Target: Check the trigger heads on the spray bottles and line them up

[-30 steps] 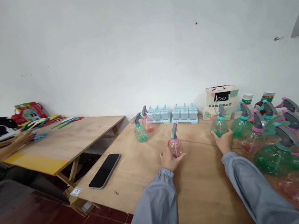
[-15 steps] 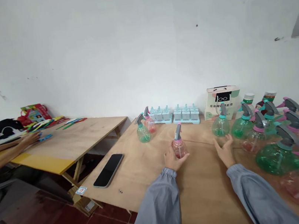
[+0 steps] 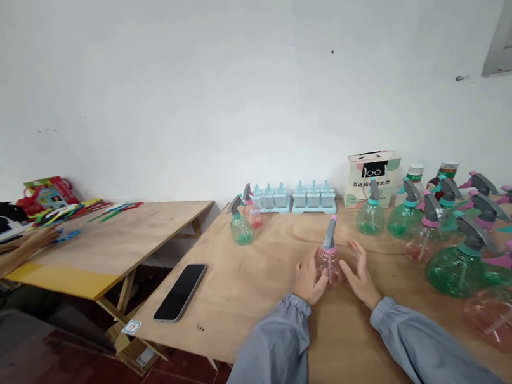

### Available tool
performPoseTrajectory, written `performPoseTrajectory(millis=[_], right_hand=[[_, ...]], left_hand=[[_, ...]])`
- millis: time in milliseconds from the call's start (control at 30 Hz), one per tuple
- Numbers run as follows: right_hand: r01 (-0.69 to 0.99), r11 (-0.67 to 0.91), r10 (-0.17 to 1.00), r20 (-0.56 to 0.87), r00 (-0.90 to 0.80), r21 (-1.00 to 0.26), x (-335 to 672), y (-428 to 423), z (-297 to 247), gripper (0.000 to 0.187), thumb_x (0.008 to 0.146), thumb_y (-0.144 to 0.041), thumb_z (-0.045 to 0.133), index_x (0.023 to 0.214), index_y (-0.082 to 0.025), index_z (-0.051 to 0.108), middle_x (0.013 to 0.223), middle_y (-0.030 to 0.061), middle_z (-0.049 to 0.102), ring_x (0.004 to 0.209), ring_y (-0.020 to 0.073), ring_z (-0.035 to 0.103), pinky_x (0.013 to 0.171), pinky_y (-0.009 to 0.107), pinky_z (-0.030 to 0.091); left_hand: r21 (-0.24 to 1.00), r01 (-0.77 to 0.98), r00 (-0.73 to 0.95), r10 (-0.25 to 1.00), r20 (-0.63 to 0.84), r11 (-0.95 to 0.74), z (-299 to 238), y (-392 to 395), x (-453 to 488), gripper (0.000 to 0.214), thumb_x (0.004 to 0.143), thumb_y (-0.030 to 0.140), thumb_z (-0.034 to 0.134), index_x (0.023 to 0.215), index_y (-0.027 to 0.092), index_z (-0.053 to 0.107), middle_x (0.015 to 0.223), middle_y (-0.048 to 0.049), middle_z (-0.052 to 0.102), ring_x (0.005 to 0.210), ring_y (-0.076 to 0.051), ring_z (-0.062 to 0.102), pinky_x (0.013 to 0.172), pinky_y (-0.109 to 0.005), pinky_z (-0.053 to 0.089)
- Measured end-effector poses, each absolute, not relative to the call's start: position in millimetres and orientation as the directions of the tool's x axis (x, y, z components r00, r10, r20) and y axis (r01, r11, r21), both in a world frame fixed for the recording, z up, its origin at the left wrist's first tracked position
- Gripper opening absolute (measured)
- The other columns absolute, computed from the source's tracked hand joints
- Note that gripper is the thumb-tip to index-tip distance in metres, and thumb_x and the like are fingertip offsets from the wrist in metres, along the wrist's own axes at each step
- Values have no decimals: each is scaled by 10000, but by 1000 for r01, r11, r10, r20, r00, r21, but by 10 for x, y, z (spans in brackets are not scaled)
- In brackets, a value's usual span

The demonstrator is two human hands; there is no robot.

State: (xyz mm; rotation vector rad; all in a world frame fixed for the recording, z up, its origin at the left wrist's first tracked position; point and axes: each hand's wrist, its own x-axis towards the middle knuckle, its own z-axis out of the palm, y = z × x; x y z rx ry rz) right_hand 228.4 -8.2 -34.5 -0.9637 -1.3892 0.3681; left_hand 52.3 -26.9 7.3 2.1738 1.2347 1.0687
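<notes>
A small pink spray bottle (image 3: 330,262) with a grey trigger and pink collar stands on the wooden table (image 3: 260,281) in front of me. My left hand (image 3: 308,280) wraps its left side, fingers curled against the bottle. My right hand (image 3: 359,273) is just right of the bottle, fingers stretched out and apart, close to it but holding nothing. Both arms wear grey sleeves.
Two small spray bottles (image 3: 240,225) stand at the back left near light-blue ice-pop moulds (image 3: 293,198). Several green and pink spray bottles (image 3: 465,238) crowd the right side beside a printed box (image 3: 372,176). A black phone (image 3: 179,292) lies near the left edge. Another person's arm (image 3: 5,255) rests on a second table.
My left hand slid the pink bottle to the right. My right hand let go of a green bottle on the right and came in beside the pink one.
</notes>
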Motion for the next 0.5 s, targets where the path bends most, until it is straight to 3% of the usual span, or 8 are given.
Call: performPoseTrajectory(millis=[167,300,400,500], right_hand=[[307,609,703,677,219,-732,2316,-184,-212,618,890,-464,564,1410,-207,351,1470,172,434,1392,294,414,1170,581,296],[256,640,732,676,86,-725,2311,-227,-48,752,842,-484,634,1462,-232,290,1524,174,377,1433,296,369,1185,566,278],[212,587,802,596,-26,-781,2340,-219,73,837,799,-497,689,1481,-275,259,1537,157,375,1405,287,417,1166,540,326],[198,558,825,565,-29,-806,2352,-223,153,857,773,-509,722,1475,-295,279,1491,142,438,1348,271,483,1132,494,389]], left_hand=[[659,541,308,852,423,-523,143,-319,534,635,836,369,577,1423,213,392,1427,-136,538,1312,-288,510,1098,-496,355],[653,546,311,851,423,-525,207,-344,559,644,717,456,759,1279,245,523,1225,-91,632,1155,-293,596,1000,-468,420],[655,536,340,846,410,-533,242,-342,562,655,658,508,818,1194,235,560,1155,-79,644,1072,-281,620,956,-453,428],[644,527,376,832,408,-554,242,-342,561,695,624,551,837,1168,215,566,1131,-87,648,1038,-280,628,938,-451,428]])
